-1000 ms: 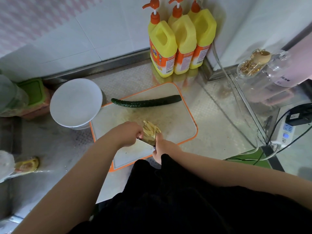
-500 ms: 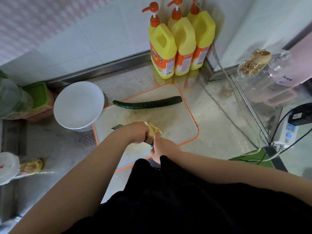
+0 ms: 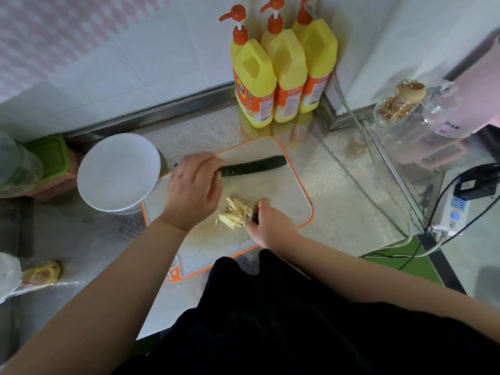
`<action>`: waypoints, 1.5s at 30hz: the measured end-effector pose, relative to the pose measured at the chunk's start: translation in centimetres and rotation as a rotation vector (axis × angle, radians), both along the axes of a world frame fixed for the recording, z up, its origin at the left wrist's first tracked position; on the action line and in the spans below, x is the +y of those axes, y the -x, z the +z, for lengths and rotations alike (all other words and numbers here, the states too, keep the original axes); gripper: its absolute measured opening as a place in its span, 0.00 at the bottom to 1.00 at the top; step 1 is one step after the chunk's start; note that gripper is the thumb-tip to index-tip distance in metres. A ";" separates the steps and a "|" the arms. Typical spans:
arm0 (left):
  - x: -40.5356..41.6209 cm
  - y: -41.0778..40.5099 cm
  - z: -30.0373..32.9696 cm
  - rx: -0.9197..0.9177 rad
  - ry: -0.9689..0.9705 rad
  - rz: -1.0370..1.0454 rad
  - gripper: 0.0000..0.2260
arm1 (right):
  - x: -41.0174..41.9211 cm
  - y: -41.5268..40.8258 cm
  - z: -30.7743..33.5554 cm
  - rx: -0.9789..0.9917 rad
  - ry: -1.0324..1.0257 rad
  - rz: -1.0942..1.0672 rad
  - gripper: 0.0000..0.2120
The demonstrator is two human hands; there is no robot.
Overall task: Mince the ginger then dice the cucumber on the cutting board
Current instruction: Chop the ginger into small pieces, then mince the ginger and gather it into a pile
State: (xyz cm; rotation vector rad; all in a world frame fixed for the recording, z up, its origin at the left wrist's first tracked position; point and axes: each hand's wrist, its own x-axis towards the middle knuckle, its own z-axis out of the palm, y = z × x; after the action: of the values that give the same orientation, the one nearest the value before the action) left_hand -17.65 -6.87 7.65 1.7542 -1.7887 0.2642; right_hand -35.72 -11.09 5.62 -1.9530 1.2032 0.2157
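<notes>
Left hand (image 3: pixel 193 189) hovers over the back-left part of the cutting board (image 3: pixel 292 212), fingers loosely bent, holding nothing; whether the fingertips touch the cucumber (image 3: pixel 254 165) I can't tell, since the hand covers its left end. Cucumber lies w/ its long axis running left-right along the board's far edge, just beyond the left hand, so that hand is the nearer one. Right hand (image 3: pixel 266 221) sits at the board's near-right, fingers curled round a dark handle (prob. the knife, but the blade's hidden). Ginger (image 3: pixel 235 213) lies in a heap of thin strips betw. the two hands, touching the board, just left of the right hand. Strips look unminced, so I judge step one isn't done yet.
</notes>
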 end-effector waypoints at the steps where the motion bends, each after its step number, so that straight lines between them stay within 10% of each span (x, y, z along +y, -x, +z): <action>1: 0.9 -0.4 -1.0 -0.046 0.034 -0.023 0.13 | -0.5 0.4 0.0 -0.033 -0.009 -0.061 0.09; 9: 1.7 -2.5 -9.4 -0.438 -0.769 -0.454 0.43 | -2.5 2.6 -1.2 -0.063 0.019 -0.318 0.07; 20: -1.7 -1.9 -9.5 -0.559 -0.939 -0.670 0.32 | -2.7 3.3 -2.2 -0.007 0.028 -0.316 0.07; 37: 1.8 1.7 -10.7 -0.437 -0.693 -0.305 0.27 | -2.2 3.2 -2.6 -0.006 0.032 -0.245 0.07; 45: 2.0 6.7 -9.2 -0.278 -0.969 0.132 0.27 | -1.9 2.9 -2.4 -0.016 0.024 -0.211 0.07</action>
State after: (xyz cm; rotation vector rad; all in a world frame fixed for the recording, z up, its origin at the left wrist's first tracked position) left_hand -24.34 -4.86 -1.59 2.5880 -2.1910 -0.4094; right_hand -38.59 -12.96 3.21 -1.8281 1.3957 0.0761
